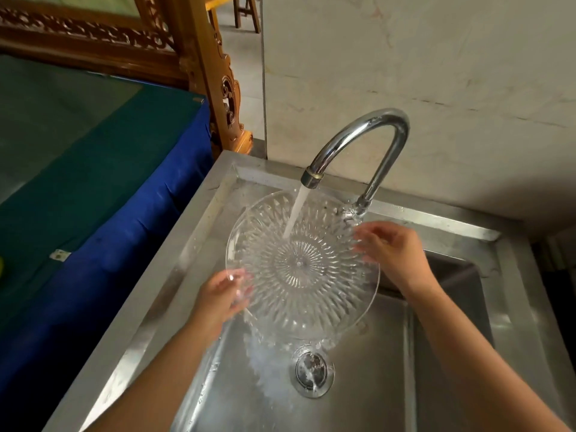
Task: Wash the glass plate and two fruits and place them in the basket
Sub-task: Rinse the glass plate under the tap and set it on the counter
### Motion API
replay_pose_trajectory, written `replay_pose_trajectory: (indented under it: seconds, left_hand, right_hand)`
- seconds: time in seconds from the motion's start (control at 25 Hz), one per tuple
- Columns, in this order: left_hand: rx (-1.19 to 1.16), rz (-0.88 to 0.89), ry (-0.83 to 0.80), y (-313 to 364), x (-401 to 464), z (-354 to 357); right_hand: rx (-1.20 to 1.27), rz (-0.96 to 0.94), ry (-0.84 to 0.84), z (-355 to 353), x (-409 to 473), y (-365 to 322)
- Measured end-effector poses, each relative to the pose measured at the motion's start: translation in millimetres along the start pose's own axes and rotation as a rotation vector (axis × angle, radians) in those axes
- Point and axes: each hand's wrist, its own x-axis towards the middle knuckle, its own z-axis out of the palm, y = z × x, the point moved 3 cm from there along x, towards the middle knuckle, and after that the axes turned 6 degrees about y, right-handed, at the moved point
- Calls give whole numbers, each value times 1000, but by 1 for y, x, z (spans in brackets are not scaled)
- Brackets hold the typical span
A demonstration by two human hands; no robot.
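Observation:
A round cut-glass plate (302,263) with a ribbed star pattern is held over the steel sink (367,353), tilted toward me. Water runs from the chrome tap (361,141) onto its upper middle and spills off its lower edge. My left hand (218,296) grips the plate's lower left rim, fingers seen through the glass. My right hand (394,247) is at the right rim, fingers curled against the plate's edge. No fruit and no basket are in view.
The drain (312,371) lies below the plate. A table with a blue and green cloth (93,157) stands left of the sink. A carved wooden frame (199,57) rises behind it. A pale wall (436,73) backs the tap.

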Motion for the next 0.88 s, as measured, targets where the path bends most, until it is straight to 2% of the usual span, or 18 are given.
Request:
replay_pose_trajectory:
  seconds: [0.16,0.24,0.28,0.48,0.6,0.68,0.76,0.88]
  left_hand:
    - [-107,-181,-149,-29,-5,18]
    - [-67,-225,-155,-28,-12,14]
    - [-21,-219,-134,-22,-15,8]
    - [308,-13,28,52,-24,-35]
    - [442,99,-34,90,-36,-35]
    - [496,129,-182,100,-43,-31]
    - [496,191,-274,104,-45,-32]
    - [370,282,-186,97,-37,-39]
  right_hand:
    - [-210,-227,78,-12,2,-49]
    - [-233,-197,78,-13,10,-47]
    - [-193,-111,50,-13,14,-37]
    - [152,449,-174,21,-5,60]
    - [446,630,-214,65,-31,93]
    - [651,688,-180,86,-40,94]
    - [828,656,-100,94,-38,85]
    - [924,500,44,82,-27,66]
